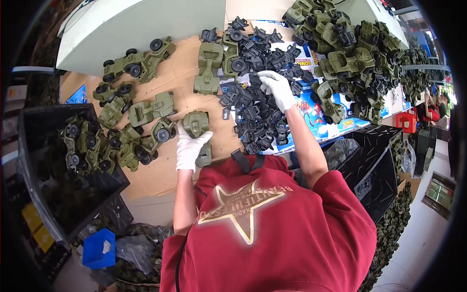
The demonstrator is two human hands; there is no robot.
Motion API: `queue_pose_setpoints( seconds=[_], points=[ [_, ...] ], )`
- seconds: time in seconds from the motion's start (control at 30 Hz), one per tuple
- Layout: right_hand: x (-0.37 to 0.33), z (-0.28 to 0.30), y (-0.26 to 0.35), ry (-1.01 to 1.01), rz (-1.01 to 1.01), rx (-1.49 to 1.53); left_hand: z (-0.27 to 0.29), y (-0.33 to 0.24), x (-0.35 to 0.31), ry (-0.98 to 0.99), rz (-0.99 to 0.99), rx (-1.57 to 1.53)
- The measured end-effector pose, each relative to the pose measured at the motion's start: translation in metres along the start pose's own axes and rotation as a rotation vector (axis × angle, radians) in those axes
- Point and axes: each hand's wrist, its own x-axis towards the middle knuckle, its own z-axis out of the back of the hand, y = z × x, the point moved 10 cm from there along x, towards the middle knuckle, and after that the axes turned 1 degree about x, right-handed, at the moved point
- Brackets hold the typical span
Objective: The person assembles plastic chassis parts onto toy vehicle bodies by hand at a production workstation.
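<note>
In white gloves, both of my hands are over the cardboard-covered table. My left hand (pixel 188 148) is closed around the side of an olive-green toy truck (pixel 196 123), fingers on its left and thumb across its near end. Just under that hand is another green toy body (pixel 205 155), partly covered. My right hand (pixel 277 89) is at the upper part of a heap of small black plastic parts (pixel 250 119). Its fingertips are bent around a black plastic part (pixel 254 81) at the heap's edge; the exact grip is partly hidden.
Several green toy trucks (pixel 152 108) lie on the cardboard (pixel 182 53) to the left, some spilling into a black crate (pixel 34 146). A large pile of green trucks (pixel 350 63) stands at the right. Black crates (pixel 374 170) and a blue bin (pixel 98 248) sit below table level.
</note>
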Motion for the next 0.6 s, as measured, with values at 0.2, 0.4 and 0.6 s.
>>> queue_pose_setpoints(
  seconds=[0.2, 0.4, 0.6],
  points=[
    [-0.045, -0.032, 0.039, 0.227, 0.112, 0.455, -0.008, -0.016, 0.001, 0.226, -0.031, -0.406],
    [-0.067, -0.097, 0.057, 0.634, -0.109, 0.271, -0.013, -0.118, -0.037, 0.524, -0.270, -0.109],
    [-0.075, -0.115, 0.092, 0.418, 0.318, -0.193, -0.030, -0.128, -0.054, 0.711, -0.102, -0.269]
  ],
)
